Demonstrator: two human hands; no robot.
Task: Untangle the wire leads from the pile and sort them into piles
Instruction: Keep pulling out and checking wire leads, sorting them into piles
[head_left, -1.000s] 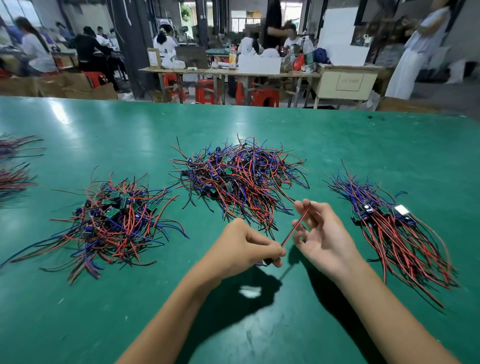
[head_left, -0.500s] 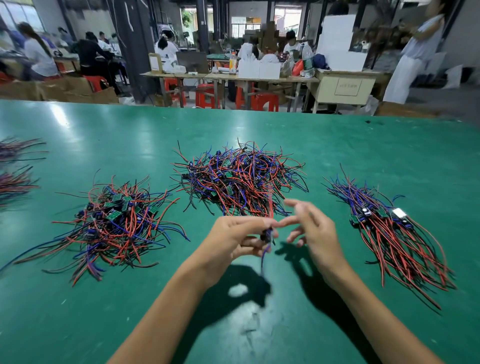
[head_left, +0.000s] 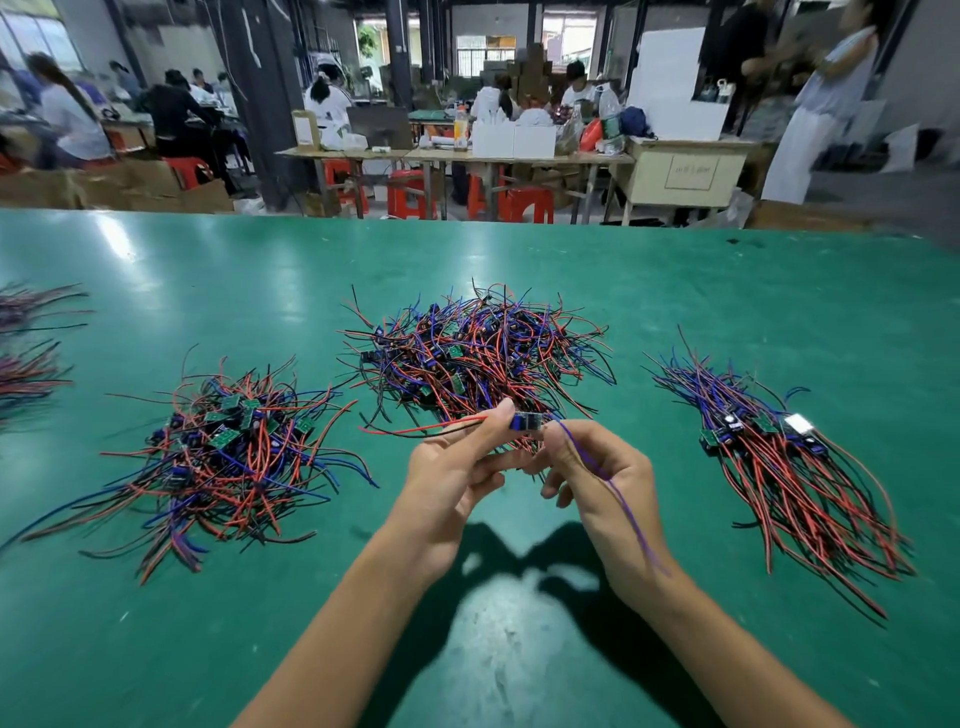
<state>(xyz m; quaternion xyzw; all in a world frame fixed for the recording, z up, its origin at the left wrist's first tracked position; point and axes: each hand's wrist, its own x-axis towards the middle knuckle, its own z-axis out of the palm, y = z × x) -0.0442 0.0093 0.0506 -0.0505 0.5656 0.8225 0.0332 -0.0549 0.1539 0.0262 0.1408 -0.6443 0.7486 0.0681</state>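
A tangled pile (head_left: 478, 353) of red, blue and black wire leads with small green boards lies at the table's centre. Just in front of it both hands hold one wire lead (head_left: 524, 422) with a small board. My left hand (head_left: 457, 467) pinches it by the board, its red and black wires sticking out to the left. My right hand (head_left: 597, 467) grips the other side, and a blue-purple wire trails down over its palm. A loose pile (head_left: 228, 447) lies at the left. A neat, combed pile (head_left: 779, 457) lies at the right.
The green table (head_left: 519, 649) stretches wide. More wire bundles (head_left: 26, 338) lie at the far left edge. Beyond the table's far edge stand work benches, red stools (head_left: 410, 195), boxes and several people.
The lead has turned from upright to lying across between my hands. Its red and black wires now point left and the blue wire hangs over my right palm.
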